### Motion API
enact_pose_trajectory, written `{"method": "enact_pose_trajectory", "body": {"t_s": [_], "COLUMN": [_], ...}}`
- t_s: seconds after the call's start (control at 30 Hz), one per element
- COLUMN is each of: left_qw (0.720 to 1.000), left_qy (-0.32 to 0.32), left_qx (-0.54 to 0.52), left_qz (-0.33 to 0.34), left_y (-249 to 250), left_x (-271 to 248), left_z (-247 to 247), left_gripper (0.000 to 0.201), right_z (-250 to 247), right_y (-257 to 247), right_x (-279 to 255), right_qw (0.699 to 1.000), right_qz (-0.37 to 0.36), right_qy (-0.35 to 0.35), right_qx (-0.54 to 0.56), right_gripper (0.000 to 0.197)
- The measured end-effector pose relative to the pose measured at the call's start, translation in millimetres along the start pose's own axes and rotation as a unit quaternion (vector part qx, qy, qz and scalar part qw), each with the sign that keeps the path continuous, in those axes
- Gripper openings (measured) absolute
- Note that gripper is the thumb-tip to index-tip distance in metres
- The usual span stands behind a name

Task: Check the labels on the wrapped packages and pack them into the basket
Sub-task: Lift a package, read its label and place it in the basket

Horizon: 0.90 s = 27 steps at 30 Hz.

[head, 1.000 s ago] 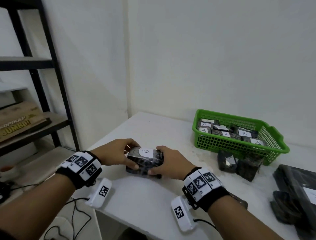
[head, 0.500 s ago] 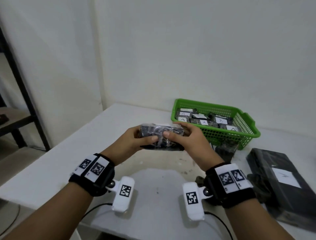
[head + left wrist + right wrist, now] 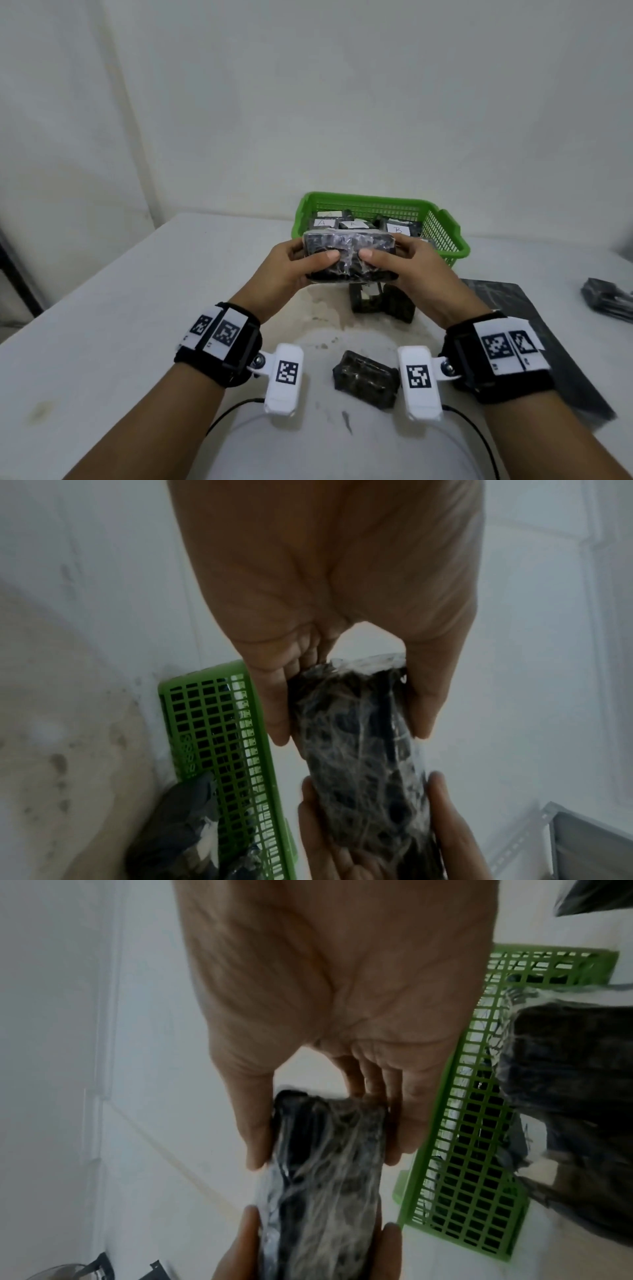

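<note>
Here the left hand and right hand each grasp one end of a wrapped package, held in the air just in front of the green basket. Its long axis runs left to right, parallel to the basket's near wall. Its label is turned out of sight.

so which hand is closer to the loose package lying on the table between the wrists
Neither, clearly. Both the left hand and the right hand grip the raised wrapped package, well beyond the loose package, which lies nearer the right wrist.
</note>
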<state>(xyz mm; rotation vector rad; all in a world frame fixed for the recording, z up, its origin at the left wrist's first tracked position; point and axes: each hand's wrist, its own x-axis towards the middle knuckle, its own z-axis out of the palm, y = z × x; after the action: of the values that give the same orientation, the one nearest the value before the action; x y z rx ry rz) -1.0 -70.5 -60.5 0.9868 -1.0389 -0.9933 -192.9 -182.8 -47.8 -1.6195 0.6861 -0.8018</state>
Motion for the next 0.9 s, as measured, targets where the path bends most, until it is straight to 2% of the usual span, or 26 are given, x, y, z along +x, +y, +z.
{"method": "enact_pose_trajectory", "body": {"t_s": [0.07, 0.23, 0.3, 0.33, 0.53, 0.63, 0.73, 0.83, 0.9], "left_qw": [1.000, 0.999, 0.999, 1.000, 0.999, 0.998, 0.998, 0.998, 0.997], "left_qy": [-0.007, 0.049, 0.040, 0.029, 0.005, -0.017, -0.013, -0.016, -0.021], "left_qx": [-0.005, -0.004, -0.006, -0.005, 0.052, 0.061, 0.068, 0.053, 0.074], "left_qz": [-0.001, 0.019, 0.011, 0.007, 0.015, 0.002, 0.012, 0.008, 0.013], "left_y": [-3, -4, -6, -8, -13, -17, -17, -17, -16], "left_x": [5, 12, 13, 12, 11, 9, 9, 8, 7], "left_z": [3, 2, 0, -1, -7, -6, -8, -11, -13], "left_gripper": [0.048, 0.047, 0.048, 0.048, 0.052, 0.060, 0.061, 0.065, 0.067], "right_z": [-3, -3, -3, -4, -3, -2, -5, -7, -8], "right_y": [2, 3, 5, 6, 18, 20, 21, 22, 24], "right_x": [5, 3, 0, -1, 1, -1, -6, -8, -8], "right_qw": [1.000, 1.000, 1.000, 0.999, 0.999, 0.998, 0.999, 0.998, 0.999], "right_qz": [-0.008, -0.011, -0.025, -0.032, -0.019, -0.030, -0.021, -0.029, -0.035], "right_qy": [0.021, -0.003, -0.007, -0.007, 0.001, 0.026, -0.006, -0.011, -0.013], "right_qx": [-0.006, 0.008, 0.006, 0.009, 0.037, 0.041, 0.047, 0.047, 0.038], "right_gripper": [0.106, 0.099, 0.083, 0.080, 0.098, 0.078, 0.079, 0.064, 0.074]}}
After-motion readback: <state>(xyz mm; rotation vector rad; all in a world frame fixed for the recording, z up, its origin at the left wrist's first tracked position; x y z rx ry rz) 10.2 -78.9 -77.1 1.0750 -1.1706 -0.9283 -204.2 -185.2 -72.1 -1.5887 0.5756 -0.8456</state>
